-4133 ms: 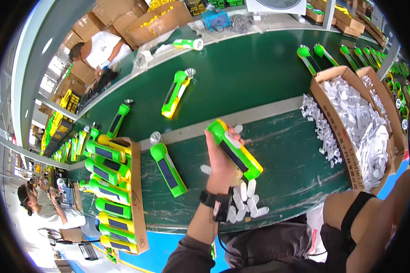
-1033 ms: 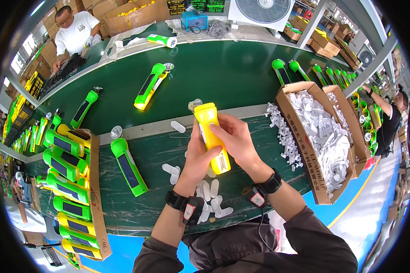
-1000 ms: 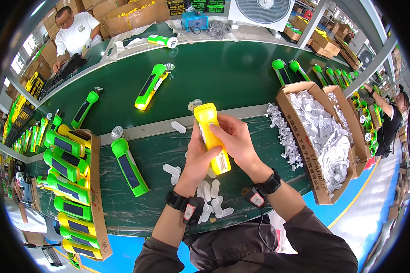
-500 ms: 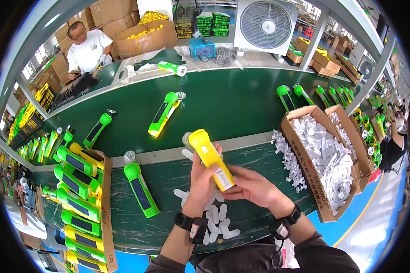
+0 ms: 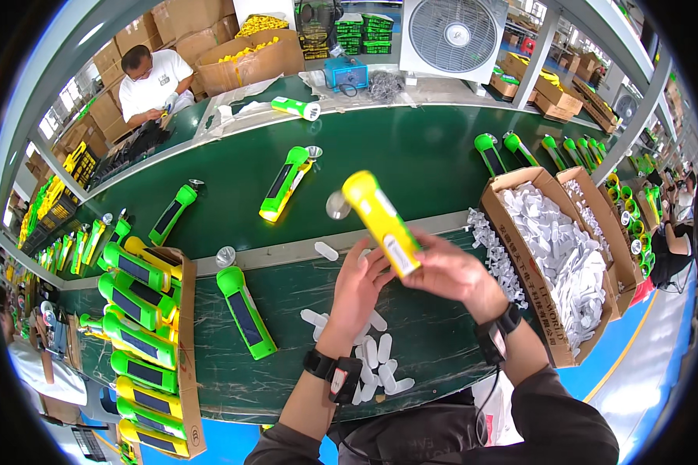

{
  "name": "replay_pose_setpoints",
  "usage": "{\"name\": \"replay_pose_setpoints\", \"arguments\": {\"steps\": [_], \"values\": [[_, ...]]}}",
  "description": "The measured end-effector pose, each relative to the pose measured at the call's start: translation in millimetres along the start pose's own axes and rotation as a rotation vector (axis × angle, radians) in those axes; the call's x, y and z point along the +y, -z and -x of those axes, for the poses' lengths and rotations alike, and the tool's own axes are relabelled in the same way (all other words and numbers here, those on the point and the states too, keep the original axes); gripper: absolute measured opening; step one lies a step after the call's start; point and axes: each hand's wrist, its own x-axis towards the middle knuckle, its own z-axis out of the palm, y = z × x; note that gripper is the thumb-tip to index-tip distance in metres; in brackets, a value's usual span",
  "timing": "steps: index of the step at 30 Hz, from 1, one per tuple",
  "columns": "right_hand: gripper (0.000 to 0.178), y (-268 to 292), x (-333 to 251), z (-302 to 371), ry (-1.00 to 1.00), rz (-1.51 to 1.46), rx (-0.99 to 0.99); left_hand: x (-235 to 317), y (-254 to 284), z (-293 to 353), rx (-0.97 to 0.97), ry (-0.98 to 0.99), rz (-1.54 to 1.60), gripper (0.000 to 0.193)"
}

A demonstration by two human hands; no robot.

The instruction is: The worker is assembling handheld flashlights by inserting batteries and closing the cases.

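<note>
A yellow flashlight (image 5: 381, 221) with a pale label on its lower side tilts up and away over the bench. My right hand (image 5: 451, 269) grips its lower end between thumb and fingers. At its head hangs a round clear lens piece (image 5: 337, 205), out past the body. My left hand (image 5: 358, 288) is just beside the lower end, fingers loosely bent and apart; whether a fingertip touches the body is hard to tell. White plastic strips (image 5: 374, 353) lie below my left wrist. Left of them, a green flashlight (image 5: 244, 314) with a dark panel rests on the bench.
A carton (image 5: 186, 349) of green and yellow flashlights stands at left. At right, another carton (image 5: 554, 267) holds white strips, with small white parts (image 5: 495, 256) spilled beside it. Several flashlights sit on the green belt (image 5: 395, 155). A co-worker (image 5: 155, 81) sits across it.
The yellow flashlight has moved up and slightly right in my right hand. My left hand has loosened from around it. The co-worker's head has bent lower.
</note>
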Motion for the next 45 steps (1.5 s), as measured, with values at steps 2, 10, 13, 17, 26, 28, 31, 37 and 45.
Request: {"name": "replay_pose_setpoints", "arguments": {"steps": [2, 10, 13, 17, 26, 28, 31, 37, 45], "values": [[0.072, 8, -17, -20, 0.149, 0.187, 0.220, 3, 4, 4, 0.017, 0.023, 0.029, 0.059], [0.066, 131, -73, -97, 0.712, 1.550, 1.024, -6, 11, 4, 0.006, 0.064, 0.175, 0.051], [0.063, 146, -73, -108, 0.567, 1.716, 1.142, -4, 12, 4, 0.041, 0.091, 0.201, 0.049], [0.063, 129, -53, -113, 0.450, 1.982, 1.252, -4, 19, 3, 0.062, 0.072, 0.240, 0.048], [0.054, 14, -19, -232, -0.017, 0.690, 0.477, -12, 37, -3, 0.060, 0.002, 0.603, 0.036], [0.051, -20, 5, -263, -0.136, 0.652, 0.534, -17, 43, -1, 0.057, -0.030, 0.650, 0.035], [0.043, -21, 32, -304, -0.010, 0.842, 0.534, -18, 38, -7, 0.081, -0.017, 0.726, 0.030], [0.029, -49, 57, -340, -0.030, 0.834, 0.629, -14, 41, -5, 0.011, -0.053, 0.810, 0.026], [0.020, -70, -5, -343, -0.152, 0.564, 0.095, -10, 38, -5, 0.009, -0.019, 0.724, 0.033]]}}
